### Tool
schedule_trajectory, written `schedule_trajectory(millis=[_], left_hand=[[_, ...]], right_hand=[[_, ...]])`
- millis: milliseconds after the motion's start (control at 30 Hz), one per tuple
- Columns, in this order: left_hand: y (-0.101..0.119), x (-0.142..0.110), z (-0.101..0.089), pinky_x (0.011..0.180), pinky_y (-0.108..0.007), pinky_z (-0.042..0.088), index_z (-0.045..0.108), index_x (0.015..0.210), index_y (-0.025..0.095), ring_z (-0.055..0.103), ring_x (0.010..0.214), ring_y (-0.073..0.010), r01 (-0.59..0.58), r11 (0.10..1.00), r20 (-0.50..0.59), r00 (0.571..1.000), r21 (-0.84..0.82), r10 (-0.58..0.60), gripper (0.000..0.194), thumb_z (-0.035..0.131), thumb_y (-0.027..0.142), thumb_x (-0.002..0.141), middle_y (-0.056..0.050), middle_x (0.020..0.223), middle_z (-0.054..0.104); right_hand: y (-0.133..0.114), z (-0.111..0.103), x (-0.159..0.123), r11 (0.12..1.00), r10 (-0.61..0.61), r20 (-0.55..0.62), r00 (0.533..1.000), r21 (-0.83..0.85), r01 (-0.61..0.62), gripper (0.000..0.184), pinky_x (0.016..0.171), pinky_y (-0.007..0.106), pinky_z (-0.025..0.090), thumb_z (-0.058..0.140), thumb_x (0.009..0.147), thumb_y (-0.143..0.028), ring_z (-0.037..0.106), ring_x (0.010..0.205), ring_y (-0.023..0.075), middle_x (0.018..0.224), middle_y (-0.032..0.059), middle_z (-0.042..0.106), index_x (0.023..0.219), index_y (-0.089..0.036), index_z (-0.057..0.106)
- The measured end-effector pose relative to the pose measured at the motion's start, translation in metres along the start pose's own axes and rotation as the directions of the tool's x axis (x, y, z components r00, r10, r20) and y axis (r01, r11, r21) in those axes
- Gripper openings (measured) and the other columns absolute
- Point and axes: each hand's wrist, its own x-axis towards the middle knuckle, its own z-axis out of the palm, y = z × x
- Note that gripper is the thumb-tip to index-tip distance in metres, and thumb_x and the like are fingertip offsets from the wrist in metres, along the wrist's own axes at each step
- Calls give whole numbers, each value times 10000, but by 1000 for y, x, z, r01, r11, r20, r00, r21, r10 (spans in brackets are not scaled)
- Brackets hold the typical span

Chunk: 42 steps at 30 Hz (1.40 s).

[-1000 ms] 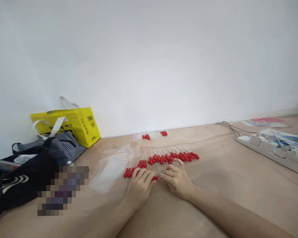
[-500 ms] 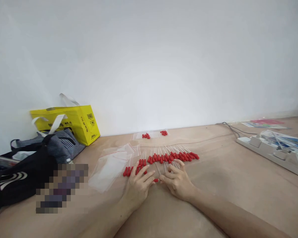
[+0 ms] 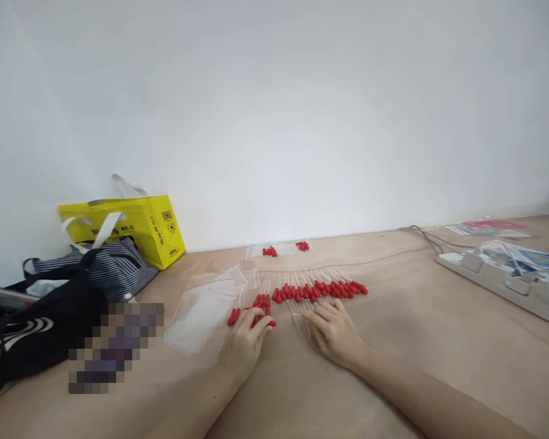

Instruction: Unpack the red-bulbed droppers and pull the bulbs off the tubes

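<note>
My left hand (image 3: 246,336) is over a small group of loose red rubber bulbs (image 3: 233,316). Its fingers curl down among them, and one bulb (image 3: 271,324) shows at the tips; part of the grip is hidden. To the right, my right hand (image 3: 335,332) has its fingers bent together on loose clear glass tubes (image 3: 295,318), and a thin tube end pokes out by the fingertips. Beyond both hands lies a row of glass droppers (image 3: 320,287), red bulbs toward me and tubes pointing to the wall.
Clear zip bags (image 3: 205,317) lie left of the bulbs. Near the wall, another bag (image 3: 284,249) holds red-bulbed droppers. A yellow bag (image 3: 132,225), a striped bag (image 3: 119,268) and a black bag (image 3: 41,341) stand left. A white power strip (image 3: 498,286) with cables sits right.
My hands have parted from around a red bulb held between them. The left has shifted left to the loose bulbs; the right has lowered its fingers onto the glass tubes.
</note>
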Motion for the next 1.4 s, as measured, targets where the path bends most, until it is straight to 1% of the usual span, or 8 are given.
schedule_trajectory(millis=[167, 400, 567, 800, 933, 1200, 1300, 1400], left_hand=[[-14, 6, -8, 689, -269, 475, 592, 971, 158, 567, 767, -158, 246, 966, -31, 968, -76, -249, 289, 351, 215, 821, -65, 833, 552], [-43, 13, -24, 579, -244, 442, 499, 855, 185, 554, 610, -135, 593, 805, 154, 798, -23, -583, 171, 465, 278, 716, -2, 734, 585], [-46, 8, -21, 578, -242, 409, 476, 755, 205, 556, 635, -146, 585, 808, 233, 778, 66, -583, 141, 486, 339, 713, 6, 731, 606], [-46, 21, -22, 730, -277, 415, 551, 841, 201, 561, 851, -185, 554, 811, 240, 774, 189, -585, 255, 454, 418, 748, -30, 894, 632], [-45, 48, -15, 805, -368, 374, 631, 795, 235, 508, 995, -261, 542, 773, 303, 715, 330, -630, 270, 462, 434, 728, -51, 978, 623], [-49, 80, 13, 716, -391, 399, 666, 654, 171, 563, 903, -327, 574, 685, 395, 560, 449, -728, 319, 525, 456, 645, -136, 827, 664], [-45, 84, 9, 699, -389, 399, 660, 674, 147, 556, 912, -338, 557, 680, 371, 574, 477, -730, 326, 490, 425, 686, -163, 857, 654], [-33, 84, -6, 744, -410, 367, 648, 746, 125, 518, 964, -337, 504, 714, 320, 657, 487, -682, 309, 416, 329, 759, -176, 938, 623]], right_hand=[[-5, 14, 10, 980, 192, 105, 976, 24, -196, 406, 689, 276, 310, 318, 776, -46, 472, 771, 164, 884, 88, 541, 1124, -141, 503], [-30, 15, 37, 940, 340, 326, 882, -118, -319, 422, 724, 318, 290, 361, 679, 27, 477, 872, 210, 958, 110, 521, 1022, -145, 537], [-38, 16, 44, 927, 375, 393, 840, -143, -347, 298, 715, 331, 270, 374, 692, 5, 466, 874, 224, 972, 135, 505, 896, -119, 553], [-39, 15, 39, 939, 342, 314, 886, -82, -333, 211, 706, 333, 250, 358, 829, -188, 478, 848, 216, 906, 108, 526, 841, -148, 565], [-29, 3, 34, 950, 310, 184, 933, -11, -313, 217, 712, 321, 230, 374, 843, -238, 490, 810, 178, 854, 67, 548, 817, -173, 579], [12, -13, 7, 957, 291, -10, 957, 14, -291, 208, 713, 310, 208, 415, 819, -190, 494, 740, 131, 764, 21, 567, 739, -192, 607], [13, -12, 5, 954, 301, -42, 953, 33, -299, 197, 716, 312, 213, 431, 813, -202, 493, 733, 129, 754, 14, 566, 729, -195, 609], [10, -10, 6, 963, 268, -80, 960, 42, -265, 195, 716, 309, 223, 435, 811, -199, 487, 715, 122, 736, 6, 561, 729, -198, 612]])
